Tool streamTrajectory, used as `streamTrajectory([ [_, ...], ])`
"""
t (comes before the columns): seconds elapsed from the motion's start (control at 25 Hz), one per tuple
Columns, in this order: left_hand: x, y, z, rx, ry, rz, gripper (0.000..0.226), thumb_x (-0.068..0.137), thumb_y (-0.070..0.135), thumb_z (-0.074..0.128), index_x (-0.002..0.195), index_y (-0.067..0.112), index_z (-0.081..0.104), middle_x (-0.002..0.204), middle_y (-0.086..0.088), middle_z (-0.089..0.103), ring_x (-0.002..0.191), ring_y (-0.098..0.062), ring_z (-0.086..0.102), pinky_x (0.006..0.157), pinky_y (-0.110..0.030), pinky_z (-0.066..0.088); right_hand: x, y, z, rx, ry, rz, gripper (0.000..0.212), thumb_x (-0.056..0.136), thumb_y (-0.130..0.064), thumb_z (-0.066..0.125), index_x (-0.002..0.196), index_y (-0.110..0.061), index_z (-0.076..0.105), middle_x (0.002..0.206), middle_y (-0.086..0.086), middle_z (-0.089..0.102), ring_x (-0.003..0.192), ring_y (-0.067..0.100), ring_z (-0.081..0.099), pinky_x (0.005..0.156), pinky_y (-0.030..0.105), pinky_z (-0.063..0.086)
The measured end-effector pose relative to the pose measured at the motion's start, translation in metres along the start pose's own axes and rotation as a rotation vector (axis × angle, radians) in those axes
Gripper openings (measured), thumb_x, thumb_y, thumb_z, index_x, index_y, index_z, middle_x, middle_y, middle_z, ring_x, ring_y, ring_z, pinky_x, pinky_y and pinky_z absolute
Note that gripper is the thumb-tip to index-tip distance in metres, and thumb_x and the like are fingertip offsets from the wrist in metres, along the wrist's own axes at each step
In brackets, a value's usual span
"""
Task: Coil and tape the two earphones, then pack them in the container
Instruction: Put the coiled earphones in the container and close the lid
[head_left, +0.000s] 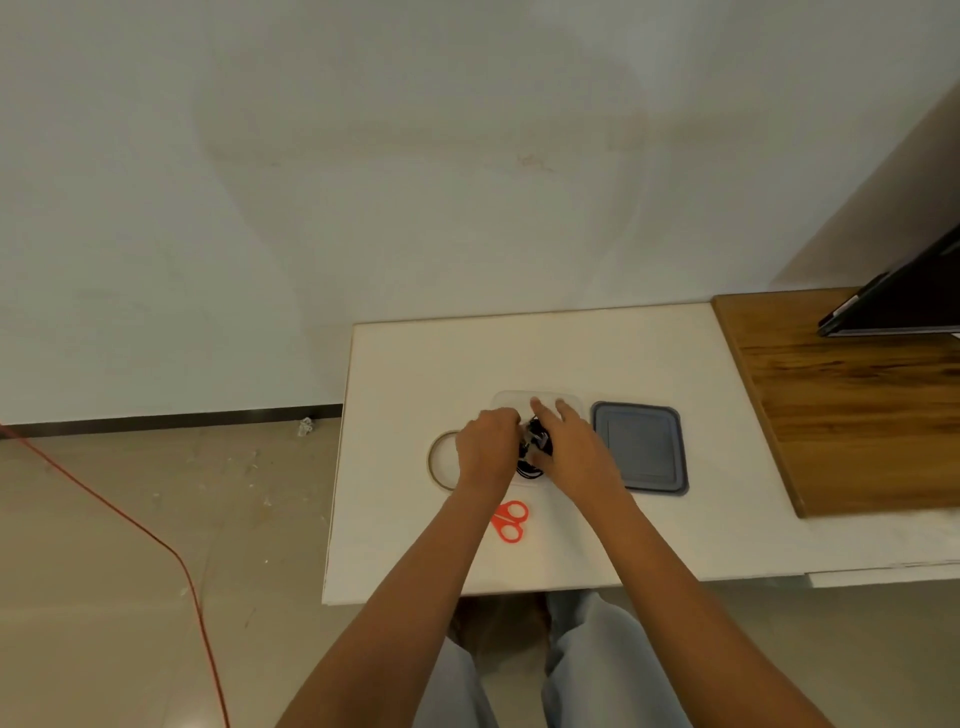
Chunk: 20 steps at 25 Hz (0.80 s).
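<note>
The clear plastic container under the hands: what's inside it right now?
Black coiled earphone cable shows inside the clear plastic container, between the left hand and right hand. The hands cover most of the interior, so whether both earphones are in cannot be seen.

a plain pale wall fills the upper part of the view, with faint marks and soft shadows across it. a dark skirting strip runs along its foot. the floor is beige and glossy, with small bits of litter near the wall, and a red cable trails across it from the left edge toward the bottom. a white worktop stands against the wall. a wooden board lies at its right end, under a dark tilted panel.
</note>
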<state>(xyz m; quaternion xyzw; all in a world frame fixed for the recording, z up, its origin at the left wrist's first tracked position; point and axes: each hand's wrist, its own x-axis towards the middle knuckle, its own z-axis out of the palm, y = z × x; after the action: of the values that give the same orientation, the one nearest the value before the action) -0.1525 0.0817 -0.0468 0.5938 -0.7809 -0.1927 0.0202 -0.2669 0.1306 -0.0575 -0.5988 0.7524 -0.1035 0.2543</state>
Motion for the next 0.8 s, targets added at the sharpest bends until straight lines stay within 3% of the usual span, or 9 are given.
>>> streamTrajectory([
  [0.12, -0.011, -0.005, -0.008, -0.179, 0.147, -0.123, 0.022, 0.096, 0.024, 0.048, 0.106, 0.015, 0.065, 0.1, -0.004, 0.068, 0.094, -0.025, 0.063, 0.067, -0.033, 0.044, -0.017, 0.006, -0.013, 0.466, 0.312, -0.029, 0.04, 0.087, -0.024, 0.067, 0.125, -0.015, 0.059, 0.13, 0.007, 0.053, 0.108, 0.024, 0.059, 0.085, 0.026, 0.051],
  [0.24, -0.021, -0.013, -0.004, -0.314, 0.189, -0.19, 0.028, 0.095, 0.024, 0.051, 0.122, 0.02, 0.059, 0.116, -0.006, 0.061, 0.105, -0.024, 0.058, 0.074, -0.028, 0.043, -0.028, 0.029, -0.014, 0.36, 0.592, 0.258, 0.04, 0.087, -0.021, 0.064, 0.123, -0.007, 0.056, 0.124, 0.015, 0.056, 0.116, 0.032, 0.049, 0.095, 0.031, 0.039],
  [0.32, -0.023, -0.012, -0.004, -0.442, 0.135, -0.244, 0.032, 0.094, 0.019, 0.052, 0.125, 0.02, 0.06, 0.116, -0.008, 0.064, 0.102, -0.022, 0.061, 0.073, -0.022, 0.039, -0.032, 0.049, -0.012, 0.202, 0.456, 0.603, 0.077, 0.082, -0.035, 0.069, 0.141, -0.002, 0.032, 0.145, 0.025, 0.034, 0.132, 0.04, 0.029, 0.106, 0.047, 0.031],
  [0.4, -0.024, -0.013, -0.004, -0.547, 0.125, -0.286, 0.035, 0.093, 0.011, 0.052, 0.126, 0.018, 0.061, 0.109, -0.009, 0.067, 0.093, -0.017, 0.064, 0.068, -0.016, 0.039, -0.037, 0.061, -0.011, 0.165, 0.252, 0.792, 0.109, 0.074, -0.047, 0.073, 0.147, 0.003, 0.009, 0.151, 0.028, 0.018, 0.138, 0.043, 0.019, 0.112, 0.052, 0.023],
  [0.48, -0.026, -0.015, -0.003, -0.586, 0.121, -0.305, 0.036, 0.091, 0.005, 0.051, 0.124, 0.017, 0.062, 0.09, -0.004, 0.066, 0.068, -0.006, 0.058, 0.053, -0.007, 0.039, -0.038, 0.064, -0.008, 0.159, 0.213, 0.829, 0.119, 0.067, -0.047, 0.079, 0.146, 0.005, 0.007, 0.147, 0.028, 0.025, 0.134, 0.044, 0.027, 0.109, 0.051, 0.027],
  [0.56, -0.027, -0.015, -0.001, -0.631, 0.101, -0.321, 0.035, 0.089, 0.004, 0.053, 0.121, 0.017, 0.061, 0.085, -0.001, 0.064, 0.061, -0.006, 0.055, 0.049, -0.005, 0.039, -0.036, 0.064, -0.015, 0.261, 0.294, 0.859, 0.113, 0.062, -0.038, 0.087, 0.142, 0.005, 0.02, 0.138, 0.027, 0.034, 0.124, 0.044, 0.04, 0.102, 0.05, 0.036],
  [0.64, -0.027, -0.015, -0.001, -0.695, 0.083, -0.341, 0.036, 0.087, 0.004, 0.057, 0.12, 0.018, 0.06, 0.088, -0.002, 0.066, 0.068, -0.015, 0.063, 0.047, -0.007, 0.038, -0.032, 0.062, -0.025, 0.472, 0.504, 0.77, 0.081, 0.068, -0.02, 0.084, 0.131, 0.004, 0.039, 0.127, 0.025, 0.042, 0.106, 0.041, 0.054, 0.089, 0.049, 0.048],
  [0.72, -0.026, -0.015, 0.0, -0.8, 0.064, -0.361, 0.036, 0.086, 0.003, 0.059, 0.119, 0.016, 0.06, 0.082, -0.001, 0.065, 0.07, -0.016, 0.064, 0.053, -0.011, 0.044, -0.035, 0.05, -0.034, 0.525, 0.69, 0.51, 0.042, 0.08, -0.004, 0.069, 0.119, 0.002, 0.053, 0.116, 0.022, 0.052, 0.093, 0.031, 0.058, 0.084, 0.046, 0.055],
  [0.8, -0.026, -0.015, 0.002, -0.911, 0.039, -0.374, 0.037, 0.084, -0.001, 0.06, 0.119, 0.013, 0.06, 0.076, 0.0, 0.062, 0.069, -0.014, 0.062, 0.059, -0.024, 0.055, -0.033, 0.029, -0.029, 0.431, 0.68, 0.253, 0.032, 0.084, 0.001, 0.058, 0.116, 0.0, 0.06, 0.116, 0.022, 0.059, 0.097, 0.032, 0.062, 0.087, 0.042, 0.054],
])
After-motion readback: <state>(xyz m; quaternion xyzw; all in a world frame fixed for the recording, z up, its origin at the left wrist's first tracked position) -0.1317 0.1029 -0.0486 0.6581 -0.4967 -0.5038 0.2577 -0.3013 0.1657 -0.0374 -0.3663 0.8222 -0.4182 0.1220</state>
